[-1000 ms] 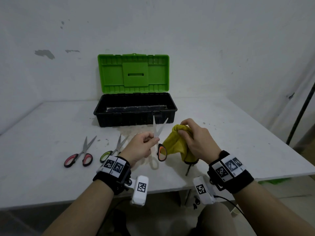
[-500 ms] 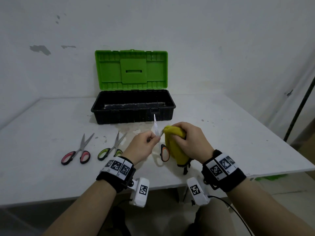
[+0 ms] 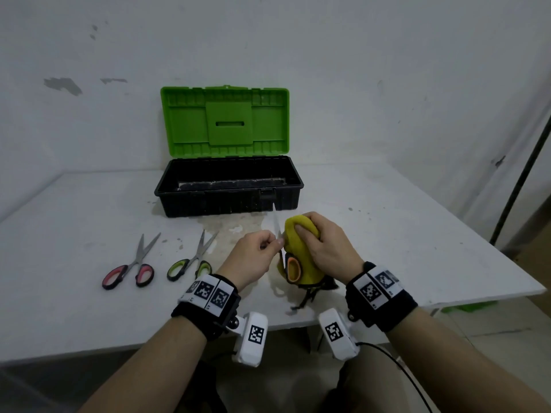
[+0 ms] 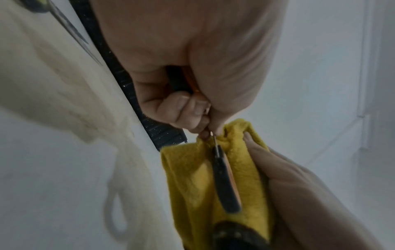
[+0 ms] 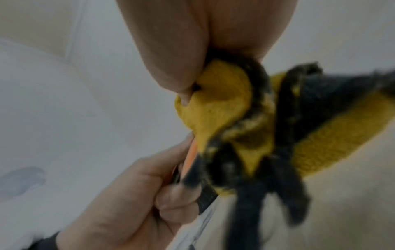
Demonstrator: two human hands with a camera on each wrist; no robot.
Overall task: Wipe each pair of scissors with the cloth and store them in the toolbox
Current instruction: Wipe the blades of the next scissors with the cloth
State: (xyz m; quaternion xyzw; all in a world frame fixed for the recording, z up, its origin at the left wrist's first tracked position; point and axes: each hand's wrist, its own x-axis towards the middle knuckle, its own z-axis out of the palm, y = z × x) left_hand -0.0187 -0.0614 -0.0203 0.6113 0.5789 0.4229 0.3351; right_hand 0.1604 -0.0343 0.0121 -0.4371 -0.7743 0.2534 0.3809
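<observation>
My left hand (image 3: 262,251) pinches a pair of orange-handled scissors (image 3: 292,268) near the pivot, blades pointing up and away. My right hand (image 3: 320,245) grips a yellow cloth (image 3: 301,254) wrapped round one blade, so only the other blade tip (image 3: 275,222) shows. In the left wrist view the black and orange handle (image 4: 225,182) lies against the cloth (image 4: 192,177). In the right wrist view the cloth (image 5: 215,108), with dark frayed edges, is bunched under my fingers. Two more pairs lie on the table to the left: pink-handled scissors (image 3: 131,268) and green-handled scissors (image 3: 192,260). The toolbox (image 3: 228,189) stands open behind.
The toolbox's green lid (image 3: 225,122) leans back against the wall. The white table (image 3: 417,242) has stains in front of the box and its front edge runs just below my wrists. A dark pole (image 3: 521,174) stands at the far right.
My right hand has brought the cloth down over one blade and slid it toward the handles. The open blades, both visible before, now show only one tip.
</observation>
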